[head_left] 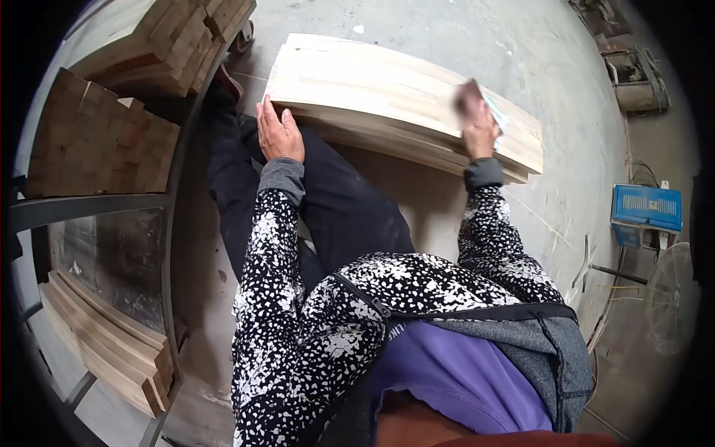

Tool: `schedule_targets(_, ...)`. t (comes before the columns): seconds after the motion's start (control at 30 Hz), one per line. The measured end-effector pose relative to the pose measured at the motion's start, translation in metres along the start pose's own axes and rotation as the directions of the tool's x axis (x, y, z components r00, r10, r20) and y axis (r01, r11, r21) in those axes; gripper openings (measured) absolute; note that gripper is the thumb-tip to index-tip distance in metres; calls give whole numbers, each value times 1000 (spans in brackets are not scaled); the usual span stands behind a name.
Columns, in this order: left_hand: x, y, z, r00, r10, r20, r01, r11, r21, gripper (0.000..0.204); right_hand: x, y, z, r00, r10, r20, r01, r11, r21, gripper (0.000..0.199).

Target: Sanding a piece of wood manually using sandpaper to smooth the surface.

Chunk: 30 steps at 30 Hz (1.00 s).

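In front of me lies a stack of pale wooden boards [365, 74], long and slightly slanted from upper left to lower right. My left hand [281, 135] rests against the near left corner of the stack, its fingers stretched out and holding nothing. Over the right part of the top board, my right hand [482, 132] grips a dark brown pad [468, 103], smeared by motion. Something pale green and white, perhaps a cloth or paper, shows beside these fingers. What exactly the pad is cannot be made out.
A metal rack [89, 203] stands at my left, with stacked wooden blocks [112, 141] above and several boards [104, 335] below. To the right are a blue box-shaped machine [646, 207], a wire fan guard [670, 298] and a dusty machine [633, 78] by the wall.
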<state>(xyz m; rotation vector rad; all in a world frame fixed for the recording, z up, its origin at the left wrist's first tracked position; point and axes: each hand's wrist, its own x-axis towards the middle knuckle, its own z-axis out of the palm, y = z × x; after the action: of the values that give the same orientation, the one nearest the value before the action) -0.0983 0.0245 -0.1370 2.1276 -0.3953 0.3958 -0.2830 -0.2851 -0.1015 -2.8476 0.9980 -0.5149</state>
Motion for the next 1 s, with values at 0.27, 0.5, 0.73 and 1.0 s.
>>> schedule_targets(0.27, 0, 11, 10, 999, -8, 43, 8, 1000, -10, 46, 13, -241, 32, 846, -533, 12, 505, 809, 301, 49)
schedule_targets(0.5, -2, 9, 1, 998, -30, 62, 31, 999, -14, 46, 67, -70, 13, 990, -136, 48, 123, 969, 212, 36)
schedule_targets(0.73, 1, 12, 5, 998, -39, 41, 41, 998, -46, 45, 16, 182, -15, 927, 375, -34, -375, 916, -139, 40)
schedule_targets(1.0, 1, 5, -4, 998, -42, 35, 43, 999, -20, 46, 50, -159, 14, 931, -356, 80, 333, 919, 212, 38)
